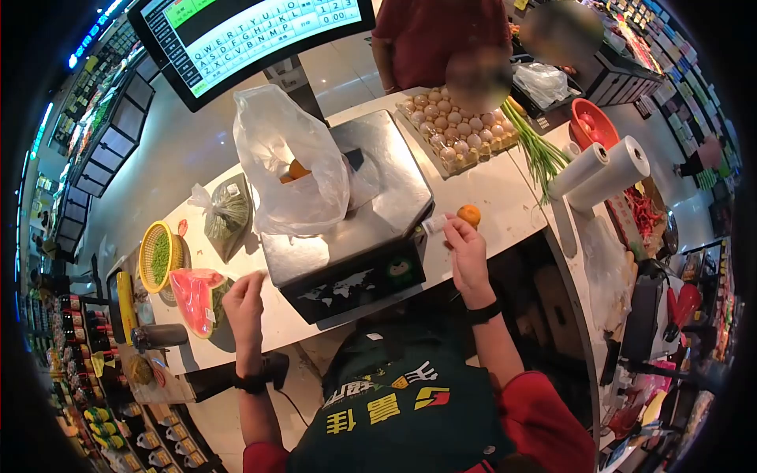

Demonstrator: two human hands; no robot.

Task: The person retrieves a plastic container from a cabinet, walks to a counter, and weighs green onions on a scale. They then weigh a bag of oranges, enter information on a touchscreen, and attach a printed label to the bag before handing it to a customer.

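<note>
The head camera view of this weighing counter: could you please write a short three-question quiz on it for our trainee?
1. True or false: the clear plastic bag holding orange fruit sits on the steel weighing scale.
2. What does the right hand pinch? A) a small white label B) a green onion C) an egg
3. Which cut fruit, wrapped in film, lies nearest the left hand?

Key: 1 true. 2 A. 3 the red watermelon wedge. A loose small orange fruit lies just beyond the right hand's fingers.
</note>
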